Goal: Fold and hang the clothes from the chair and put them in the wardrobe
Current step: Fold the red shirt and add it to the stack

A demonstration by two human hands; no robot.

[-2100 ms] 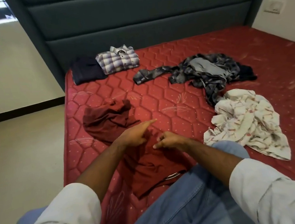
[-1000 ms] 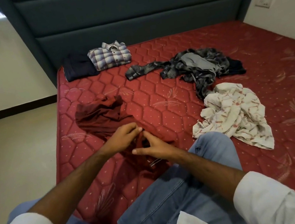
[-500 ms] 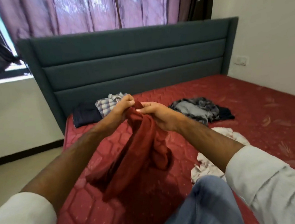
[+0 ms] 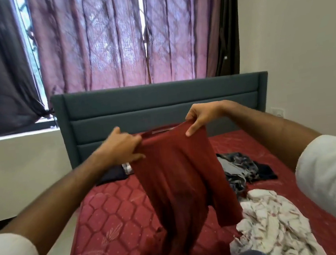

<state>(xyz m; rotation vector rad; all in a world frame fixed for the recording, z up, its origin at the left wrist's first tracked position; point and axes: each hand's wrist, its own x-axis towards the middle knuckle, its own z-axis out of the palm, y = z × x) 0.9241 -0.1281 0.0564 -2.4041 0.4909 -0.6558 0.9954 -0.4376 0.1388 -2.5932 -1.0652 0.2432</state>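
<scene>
A dark red shirt [image 4: 179,178] hangs in the air above the red mattress [image 4: 114,213]. My left hand [image 4: 123,147] grips its top edge on the left and my right hand [image 4: 201,117] pinches the top edge on the right, so the neckline stretches between them. The cloth hangs down to my lap. A crumpled white patterned garment [image 4: 272,224] lies at the right on the mattress. Behind it is a grey patterned heap [image 4: 238,167]. A folded dark garment [image 4: 114,175] and a folded checked shirt [image 4: 127,168] lie near the headboard, partly hidden by the red shirt.
A grey-green padded headboard [image 4: 160,103] stands behind the mattress. Purple curtains [image 4: 115,39] cover the window above it. A bare wall [image 4: 300,49] with a socket is on the right. Pale floor [image 4: 56,240] lies left of the bed.
Both hands picked the red shirt off the mattress, raised it and moved apart along its top edge. The view has tilted up to the curtains.
</scene>
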